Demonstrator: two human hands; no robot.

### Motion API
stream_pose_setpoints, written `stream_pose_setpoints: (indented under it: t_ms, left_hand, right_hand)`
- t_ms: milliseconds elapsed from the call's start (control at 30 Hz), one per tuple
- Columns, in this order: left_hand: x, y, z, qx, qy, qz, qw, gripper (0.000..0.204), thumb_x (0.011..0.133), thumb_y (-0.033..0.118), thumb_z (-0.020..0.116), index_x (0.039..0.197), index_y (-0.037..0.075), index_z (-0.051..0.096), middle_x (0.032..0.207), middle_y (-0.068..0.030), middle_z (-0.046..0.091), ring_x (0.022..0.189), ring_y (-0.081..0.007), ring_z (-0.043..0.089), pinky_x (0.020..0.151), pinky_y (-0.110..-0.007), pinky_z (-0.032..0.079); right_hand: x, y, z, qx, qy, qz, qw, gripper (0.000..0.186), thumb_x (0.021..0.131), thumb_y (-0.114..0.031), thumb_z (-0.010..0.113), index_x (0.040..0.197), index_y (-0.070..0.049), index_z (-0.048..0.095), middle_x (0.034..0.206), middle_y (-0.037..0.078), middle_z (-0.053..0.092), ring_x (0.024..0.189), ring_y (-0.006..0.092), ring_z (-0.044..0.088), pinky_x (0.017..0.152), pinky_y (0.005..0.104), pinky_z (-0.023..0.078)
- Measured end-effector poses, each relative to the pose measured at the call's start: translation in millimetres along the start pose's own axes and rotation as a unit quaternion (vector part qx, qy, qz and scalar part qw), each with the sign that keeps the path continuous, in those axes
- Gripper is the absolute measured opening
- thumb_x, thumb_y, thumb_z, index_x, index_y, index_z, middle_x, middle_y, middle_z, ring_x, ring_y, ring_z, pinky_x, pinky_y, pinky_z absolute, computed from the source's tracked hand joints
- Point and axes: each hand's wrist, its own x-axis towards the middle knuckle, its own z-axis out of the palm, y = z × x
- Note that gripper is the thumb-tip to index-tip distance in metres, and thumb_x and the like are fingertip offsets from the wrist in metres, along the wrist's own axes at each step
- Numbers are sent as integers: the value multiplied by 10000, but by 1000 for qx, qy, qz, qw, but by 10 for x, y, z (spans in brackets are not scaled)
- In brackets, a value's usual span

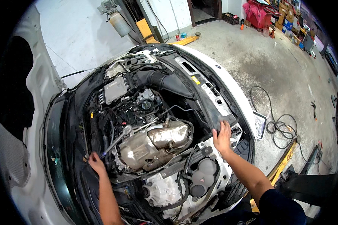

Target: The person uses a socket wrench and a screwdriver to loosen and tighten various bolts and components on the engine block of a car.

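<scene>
My left hand [97, 164] is at the windscreen side of the engine bay, fingers curled together. Close beside its fingertips is the lower end of a long metal tool with a ring-like head, perhaps a ratchet or wrench [116, 142], slanting up over the engine. Whatever those fingers pinch, if anything, is too small to make out. My right hand [222, 138] lies with fingers stretched on the black front panel [214, 112] of the white car. Between my hands sits a silvery metal heat shield [135, 152] with a shiny rounded exhaust part [169, 134].
The raised white bonnet [45, 71] stands at the left. Nearer me are grey round-topped reservoirs [202, 178] and a white metal strut mount [163, 191]. A black air duct [169, 83] crosses the far side. On the floor at right lie a coiled hose [274, 123] and a yellow lift arm [283, 161].
</scene>
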Motion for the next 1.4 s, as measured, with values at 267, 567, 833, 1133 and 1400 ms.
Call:
stream_pose_setpoints:
  t_ms: [267,567,833,1133,1400]
  left_hand:
    - [3117,585,1124,198,-54,3,979,435,743,330,704,925,-63,668,931,-254,672,910,-390,649,842,-471,487]
    - [-551,3667,2477,128,-324,528,775,310,889,335,602,1025,57,580,852,-168,627,702,-319,669,562,-436,537]
    - [-2172,1517,601,28,-372,547,750,342,803,333,688,1051,116,596,959,-91,586,931,-271,579,820,-429,414]
    - [-1807,726,-357,284,-317,45,904,570,877,81,588,1405,24,380,824,-250,655,709,-376,663,622,-415,508]
    - [201,410,-258,309,-167,383,854,469,857,-83,493,1306,52,469,1197,-209,538,1122,-403,494,991,-465,357]
  right_hand:
    - [-54,-95,334,-54,-93,35,994,604,868,-336,574,1335,18,426,1398,206,400,1364,376,270,1147,521,158]
    - [35,75,289,-113,-106,55,986,560,860,-364,563,1290,-11,494,1392,196,417,1344,373,299,1146,520,159]
    - [15,27,364,-89,-89,38,991,564,869,-390,551,1261,13,513,1393,205,418,1339,366,309,1144,522,159]
    - [22,78,323,-90,-71,35,993,533,851,-345,583,1238,16,518,1384,205,429,1326,371,321,1138,525,168]
    - [23,37,336,-89,-103,43,990,517,837,-356,594,1200,8,537,1392,210,416,1333,370,312,1139,534,165]
